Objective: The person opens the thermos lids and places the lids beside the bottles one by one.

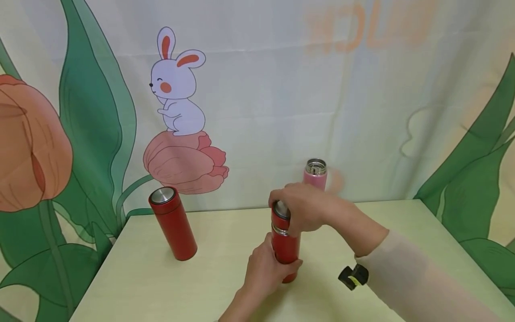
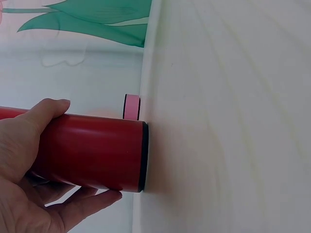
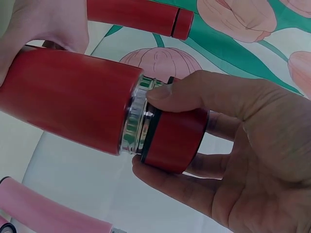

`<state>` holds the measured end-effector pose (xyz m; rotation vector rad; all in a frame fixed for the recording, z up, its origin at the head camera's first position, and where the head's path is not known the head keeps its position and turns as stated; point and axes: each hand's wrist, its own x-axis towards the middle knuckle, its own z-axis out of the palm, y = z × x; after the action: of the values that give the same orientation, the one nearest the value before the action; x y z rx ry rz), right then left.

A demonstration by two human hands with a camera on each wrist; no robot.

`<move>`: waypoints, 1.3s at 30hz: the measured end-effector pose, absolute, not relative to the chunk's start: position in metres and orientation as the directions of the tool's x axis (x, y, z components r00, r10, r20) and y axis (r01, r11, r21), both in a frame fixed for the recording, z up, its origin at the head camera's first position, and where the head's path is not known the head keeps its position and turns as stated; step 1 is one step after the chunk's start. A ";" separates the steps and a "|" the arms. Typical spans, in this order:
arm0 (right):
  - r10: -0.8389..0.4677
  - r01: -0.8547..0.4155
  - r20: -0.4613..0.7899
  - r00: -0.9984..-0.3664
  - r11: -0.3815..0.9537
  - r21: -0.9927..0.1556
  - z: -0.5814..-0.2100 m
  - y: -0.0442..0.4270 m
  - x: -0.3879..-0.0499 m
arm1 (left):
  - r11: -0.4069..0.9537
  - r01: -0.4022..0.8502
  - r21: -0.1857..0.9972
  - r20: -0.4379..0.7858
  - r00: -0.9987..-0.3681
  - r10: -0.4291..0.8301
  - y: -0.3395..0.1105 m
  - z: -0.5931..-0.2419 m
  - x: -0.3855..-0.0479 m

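Observation:
Near the table's middle, a red thermos bottle (image 1: 286,248) stands upright. My left hand (image 1: 263,268) grips its lower body, with fingers and thumb around the sides in the left wrist view. From above, my right hand (image 1: 307,208) holds the red lid (image 3: 177,138) between thumb and fingers. In the right wrist view the lid sits at the bottle's mouth, and a band of bare silver threaded neck (image 3: 131,131) shows between lid and body. Whether the threads are engaged I cannot tell.
A second red thermos (image 1: 175,226), lid on, stands at the left. Behind my right hand is a pink thermos (image 1: 315,176) with an uncovered mouth. A short pink piece with a dark edge (image 2: 131,107) is on the table. A printed curtain (image 1: 261,112) hangs behind.

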<state>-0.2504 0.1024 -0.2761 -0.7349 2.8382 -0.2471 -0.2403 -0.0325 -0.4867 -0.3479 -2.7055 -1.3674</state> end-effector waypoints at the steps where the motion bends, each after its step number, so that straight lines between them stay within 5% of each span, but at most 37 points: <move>1: -0.495 -0.462 -0.149 -0.856 0.862 -0.209 -0.275 0.103 -0.250 | 0.571 0.236 0.786 0.177 -0.971 0.158 -0.033 -0.486 -0.240; 11: -0.508 -0.469 -0.117 -0.853 0.846 -0.253 -0.271 0.108 -0.249 | 0.537 0.173 0.825 0.114 -0.983 0.142 -0.033 -0.483 -0.242; 39: -0.524 -0.449 0.063 -0.849 0.654 -0.608 -0.299 0.162 -0.248 | 0.516 0.148 0.844 0.071 -0.984 0.166 -0.034 -0.484 -0.241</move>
<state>-0.2483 0.1617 -0.2989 -0.8122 2.7490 -0.9618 -0.2406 -0.0339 -0.4841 -0.2847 -2.7505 -1.5289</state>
